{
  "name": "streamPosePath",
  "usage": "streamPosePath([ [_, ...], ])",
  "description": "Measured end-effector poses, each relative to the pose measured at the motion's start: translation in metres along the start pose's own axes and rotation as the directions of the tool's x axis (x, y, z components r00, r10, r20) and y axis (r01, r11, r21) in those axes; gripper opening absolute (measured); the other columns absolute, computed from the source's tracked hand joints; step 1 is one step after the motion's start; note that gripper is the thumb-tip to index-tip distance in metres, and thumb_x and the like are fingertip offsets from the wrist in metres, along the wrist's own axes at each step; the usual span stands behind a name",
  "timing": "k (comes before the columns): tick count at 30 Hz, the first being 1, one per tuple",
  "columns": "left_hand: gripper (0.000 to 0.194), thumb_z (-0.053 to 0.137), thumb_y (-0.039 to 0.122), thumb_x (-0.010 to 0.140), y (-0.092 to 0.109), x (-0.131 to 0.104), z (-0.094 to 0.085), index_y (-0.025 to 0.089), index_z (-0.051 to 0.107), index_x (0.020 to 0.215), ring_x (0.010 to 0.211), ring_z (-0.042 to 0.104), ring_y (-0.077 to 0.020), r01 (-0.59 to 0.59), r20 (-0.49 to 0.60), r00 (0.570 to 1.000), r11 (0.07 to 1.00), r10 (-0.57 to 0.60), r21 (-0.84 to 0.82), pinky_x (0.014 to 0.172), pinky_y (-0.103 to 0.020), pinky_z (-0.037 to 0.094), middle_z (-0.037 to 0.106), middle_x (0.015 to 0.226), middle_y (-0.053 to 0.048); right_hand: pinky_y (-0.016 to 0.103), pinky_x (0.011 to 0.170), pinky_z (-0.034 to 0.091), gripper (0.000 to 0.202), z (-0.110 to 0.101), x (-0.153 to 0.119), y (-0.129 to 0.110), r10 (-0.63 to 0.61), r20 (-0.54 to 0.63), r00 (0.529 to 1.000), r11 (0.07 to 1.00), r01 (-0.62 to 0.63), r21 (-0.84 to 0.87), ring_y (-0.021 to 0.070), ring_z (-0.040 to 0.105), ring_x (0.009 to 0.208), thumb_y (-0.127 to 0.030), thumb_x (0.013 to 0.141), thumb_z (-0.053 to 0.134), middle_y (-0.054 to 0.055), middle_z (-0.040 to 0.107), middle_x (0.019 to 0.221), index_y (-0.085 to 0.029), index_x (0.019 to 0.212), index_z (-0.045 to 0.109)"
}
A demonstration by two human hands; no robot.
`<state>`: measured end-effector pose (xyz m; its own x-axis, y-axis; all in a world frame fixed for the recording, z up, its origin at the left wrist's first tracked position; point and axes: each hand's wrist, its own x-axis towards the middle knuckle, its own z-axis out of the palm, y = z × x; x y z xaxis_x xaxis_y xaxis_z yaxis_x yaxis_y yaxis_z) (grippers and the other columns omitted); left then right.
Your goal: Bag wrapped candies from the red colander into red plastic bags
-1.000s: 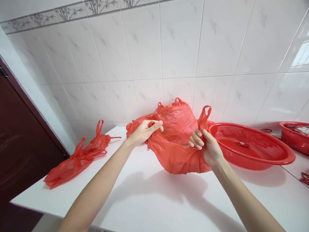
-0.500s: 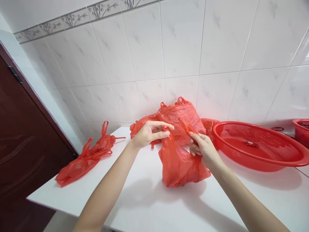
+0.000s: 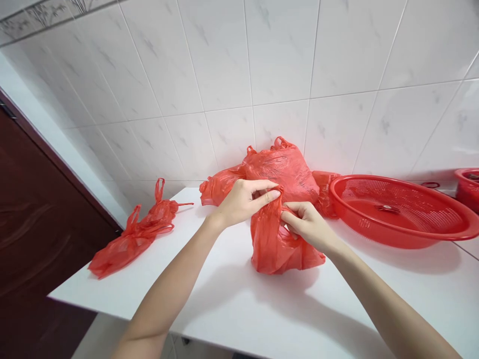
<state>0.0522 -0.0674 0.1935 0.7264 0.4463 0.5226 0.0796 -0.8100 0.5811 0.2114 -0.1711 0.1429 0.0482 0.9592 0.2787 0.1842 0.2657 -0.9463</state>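
Left hand (image 3: 239, 202): fingers pinched closed on red bag (image 3: 264, 244) at gathered top. Right hand (image 3: 309, 225): fingers pinched on its folded edge, likely holding bag upright over counter (image 3: 224, 314), before bulging bags (image 3: 282, 167).

Through our single head-worn camera we look forward and down at close range over the white tabletop (image 3: 232, 309) toward the tiled wall (image 3: 280, 60).
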Motion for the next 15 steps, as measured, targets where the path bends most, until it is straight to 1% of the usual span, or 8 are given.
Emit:
streamPosePath([
  [3,0.025,0.069,0.04,0.087,-0.004,0.001,0.003,0.02,0.074,0.101,0.056,0.047,-0.0107,0.131,-0.01,0.991,0.991,-0.131,0.031,0.055,-0.024,0.038,0.055,0.059,0.005,0.024,0.051,0.025,0.037,-0.004,-0.002,0.0,-0.055,0.103,0.993,0.998,0.058,-0.029,0.0083,0.029,0.056,-0.035,0.086,0.064,-0.007,0.031,0.062,-0.021,0.064,0.038],
  [5,0.027,0.074,0.042,0.083,-0.009,0.002,0.005,0.02,0.072,0.098,0.049,0.039,-0.0092,0.207,0.032,0.978,0.978,-0.206,-0.015,0.05,-0.024,0.032,0.044,0.052,0.008,0.024,0.052,0.026,0.034,-0.006,-0.004,-0.001,-0.096,0.152,0.984,0.99,0.111,-0.09,0.0087,0.029,0.058,-0.028,0.084,0.066,-0.007,0.03,0.064,-0.021,0.066,0.039],
  [7,0.028,0.074,0.046,0.082,-0.015,0.003,0.008,0.018,0.071,0.085,0.049,0.037,-0.0089,0.238,0.126,0.966,0.965,-0.224,-0.113,0.05,-0.024,0.03,0.044,0.053,0.007,0.025,0.054,0.026,0.029,-0.007,-0.004,-0.001,-0.149,0.144,0.978,0.969,0.173,-0.176,0.009,0.028,0.059,-0.021,0.083,0.064,-0.006,0.03,0.064,-0.02,0.066,0.041],
  [8,0.033,0.073,0.05,0.083,-0.018,0.003,0.009,0.018,0.069,0.075,0.05,0.037,-0.0089,0.247,0.178,0.959,0.956,-0.218,-0.159,0.05,-0.025,0.029,0.045,0.054,0.006,0.025,0.055,0.028,0.025,-0.008,-0.004,-0.002,-0.178,0.124,0.976,0.955,0.201,-0.216,0.0094,0.03,0.059,-0.018,0.083,0.062,-0.006,0.033,0.063,-0.02,0.065,0.044],
  [10,0.049,0.068,0.058,0.084,-0.023,0.002,0.012,0.017,0.062,0.058,0.049,0.034,-0.0085,0.283,0.265,0.939,0.93,-0.219,-0.233,0.05,-0.026,0.028,0.042,0.053,0.005,0.025,0.058,0.033,0.017,-0.008,-0.004,-0.003,-0.228,0.074,0.971,0.933,0.24,-0.27,0.0106,0.038,0.061,-0.016,0.083,0.059,-0.005,0.044,0.063,-0.019,0.067,0.051],
  [11,0.056,0.065,0.063,0.085,-0.025,0.001,0.014,0.017,0.06,0.054,0.048,0.032,-0.0082,0.319,0.301,0.924,0.91,-0.237,-0.264,0.049,-0.026,0.027,0.04,0.051,0.004,0.026,0.06,0.037,0.014,-0.009,-0.004,-0.004,-0.245,0.052,0.968,0.925,0.249,-0.285,0.0116,0.044,0.062,-0.015,0.082,0.059,-0.004,0.051,0.065,-0.019,0.07,0.055],
  [13,0.064,0.057,0.072,0.085,-0.028,0.0,0.016,0.017,0.062,0.052,0.047,0.035,-0.0086,0.412,0.376,0.882,0.849,-0.283,-0.329,0.049,-0.027,0.029,0.042,0.049,0.003,0.028,0.065,0.044,0.009,-0.01,-0.003,-0.004,-0.26,0.025,0.965,0.922,0.255,-0.291,0.0144,0.055,0.068,-0.013,0.08,0.058,-0.001,0.063,0.072,-0.019,0.076,0.061],
  [15,0.069,0.055,0.079,0.082,-0.029,-0.002,0.019,0.016,0.069,0.057,0.05,0.046,-0.0108,0.501,0.47,0.831,0.768,-0.298,-0.399,0.051,-0.026,0.036,0.055,0.053,-0.001,0.03,0.07,0.049,0.015,-0.012,-0.003,-0.004,-0.266,0.022,0.964,0.921,0.261,-0.288,0.0169,0.062,0.074,-0.01,0.078,0.055,0.001,0.069,0.08,-0.02,0.083,0.064],
])
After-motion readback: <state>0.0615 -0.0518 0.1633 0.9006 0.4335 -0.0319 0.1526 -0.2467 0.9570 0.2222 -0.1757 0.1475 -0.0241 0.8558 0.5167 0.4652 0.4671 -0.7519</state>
